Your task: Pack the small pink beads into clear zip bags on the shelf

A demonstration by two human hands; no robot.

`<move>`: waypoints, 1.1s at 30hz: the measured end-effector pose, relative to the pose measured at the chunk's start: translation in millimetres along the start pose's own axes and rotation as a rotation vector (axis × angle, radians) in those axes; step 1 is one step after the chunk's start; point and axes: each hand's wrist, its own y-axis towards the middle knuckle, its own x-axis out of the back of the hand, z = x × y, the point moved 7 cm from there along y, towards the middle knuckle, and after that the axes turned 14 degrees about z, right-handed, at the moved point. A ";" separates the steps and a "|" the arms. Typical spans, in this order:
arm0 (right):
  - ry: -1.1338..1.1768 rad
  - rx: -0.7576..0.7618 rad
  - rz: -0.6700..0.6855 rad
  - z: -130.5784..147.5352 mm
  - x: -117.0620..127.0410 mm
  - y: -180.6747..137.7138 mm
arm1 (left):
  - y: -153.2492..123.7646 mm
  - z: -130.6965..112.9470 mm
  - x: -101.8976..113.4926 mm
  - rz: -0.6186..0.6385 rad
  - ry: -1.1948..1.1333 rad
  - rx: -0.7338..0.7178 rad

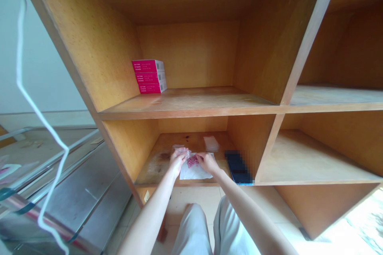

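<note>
My left hand [177,160] is closed on a small clear plastic bag [188,153], whose edge shows past the fingertips. Just to its right lies a cluster of small pink beads or pellets [192,161], too small to make out exactly. They rest on a white sheet [195,173] on the lower shelf. My right hand [208,162] has its fingers pinched together at the right edge of the pink cluster. Whatever is between those fingertips is hidden.
A flat clear packet [211,144] lies behind my right hand. To the right is a dark flat object [238,167], partly pixelated. Pink boxes [149,77] are stacked on the shelf above. A white cable [38,113] hangs at the left, near a glass-topped metal frame [86,191].
</note>
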 end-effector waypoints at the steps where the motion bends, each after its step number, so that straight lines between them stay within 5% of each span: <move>1: 0.046 0.008 -0.013 0.8 1.6 0.5 | -0.4 -1.6 -1.0 0.008 0.005 -0.004; 6: 0.448 -0.027 -0.078 1.5 4.4 2.6 | -3.0 -13.6 -8.9 0.050 0.016 -0.046; 11: 0.986 -0.073 0.044 13.5 -12.8 5.1 | -5.8 -21.9 -21.9 0.125 0.060 -0.110; 15: 1.200 -0.083 0.073 22.8 -17.5 5.8 | -12.0 -22.1 -29.4 0.157 0.074 -0.127; 33: 1.026 -0.110 0.016 14.1 4.3 4.2 | -45.3 -29.5 -17.3 0.090 0.029 0.175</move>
